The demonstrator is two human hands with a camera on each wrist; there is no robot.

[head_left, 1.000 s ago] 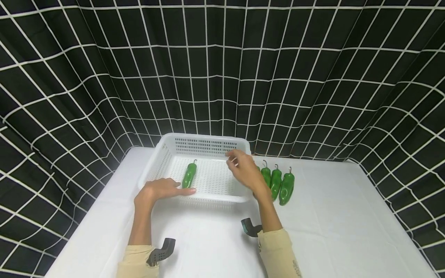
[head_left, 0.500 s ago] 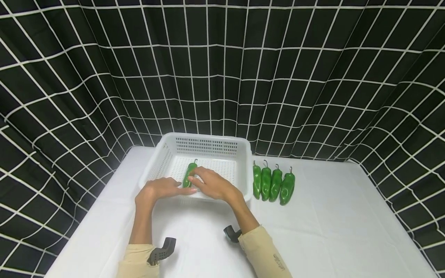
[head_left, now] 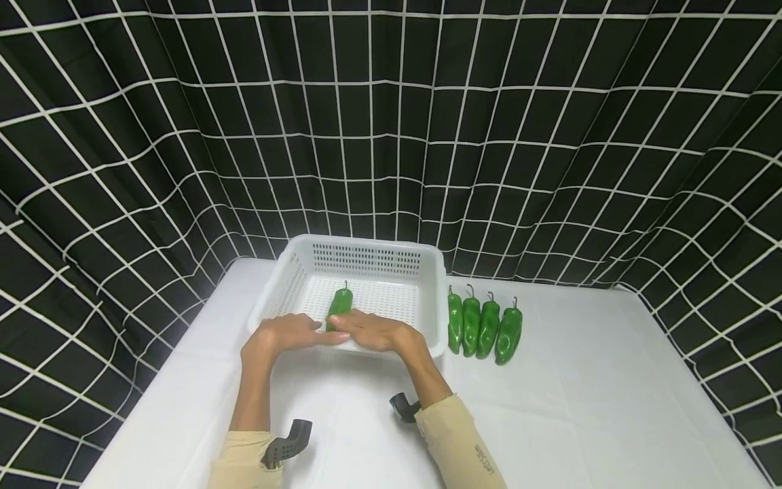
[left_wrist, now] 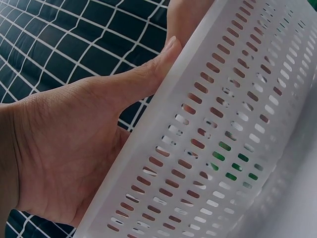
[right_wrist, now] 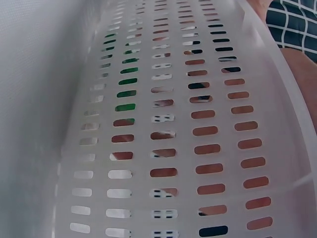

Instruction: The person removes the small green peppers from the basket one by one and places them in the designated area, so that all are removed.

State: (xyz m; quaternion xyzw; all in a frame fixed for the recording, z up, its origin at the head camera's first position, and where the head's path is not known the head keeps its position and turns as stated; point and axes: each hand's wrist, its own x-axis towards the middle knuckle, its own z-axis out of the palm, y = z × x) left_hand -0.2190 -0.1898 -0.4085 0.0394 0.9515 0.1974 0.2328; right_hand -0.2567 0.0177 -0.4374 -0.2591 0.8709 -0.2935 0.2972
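Observation:
In the head view, a green pepper (head_left: 341, 301) lies in the white perforated basket (head_left: 435, 309), stem away from me. My right hand (head_left: 373, 331) reaches over the basket's front wall and holds the pepper near its lower end. Its fingertips are partly hidden there; skin beside green shows through the slots in the right wrist view. At the front left, my left hand (head_left: 284, 334) rests over the rim, its thumb (left_wrist: 161, 64) stretched along the edge in the left wrist view. Its other fingers lie behind the slotted wall.
Several green peppers (head_left: 489, 329) lie side by side on the white-covered table (head_left: 586, 380), just right of the basket. Black cloth (head_left: 391, 122) with a white grid hangs behind and at both sides.
My right hand came left from over the basket's right wall to the pepper, then settled lower over its near end. The pepper has shifted slightly. The left hand keeps its place on the rim.

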